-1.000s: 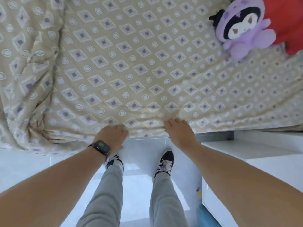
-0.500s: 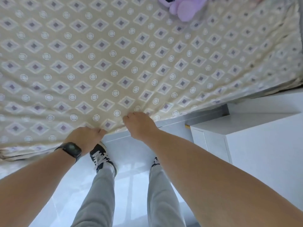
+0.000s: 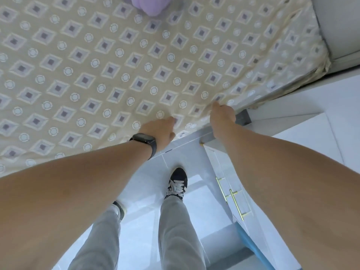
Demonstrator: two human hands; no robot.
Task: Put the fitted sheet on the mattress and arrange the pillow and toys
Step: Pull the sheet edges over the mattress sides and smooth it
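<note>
Where the bed meets the white nightstand (image 3: 303, 133), there is little room: the cabinet stands just beside the mattress edge, its gold drawer handles (image 3: 236, 203) facing the person's legs, and a grey bed frame (image 3: 242, 118) shows in the gap between them. A blue object (image 3: 253, 248) sits low against the cabinet's front. One dark sneaker (image 3: 178, 183) is planted on the pale tiled floor (image 3: 140, 184) close to the bed.

The fitted sheet (image 3: 109, 75), beige with diamonds and circles, lies spread over the mattress, bunched and wrinkled at the far right corner by the grey headboard (image 3: 339, 26). A purple plush toy (image 3: 152, 5) rests on it at the top, mostly cut off.

Both bare arms reach forward to the near edge. The left hand (image 3: 159, 131), a black band (image 3: 146, 142) on its wrist, has its fingers curled into the sheet's edge. The right hand (image 3: 222, 114) pinches the sheet's hem nearer the corner, fingers folded under the cloth.
</note>
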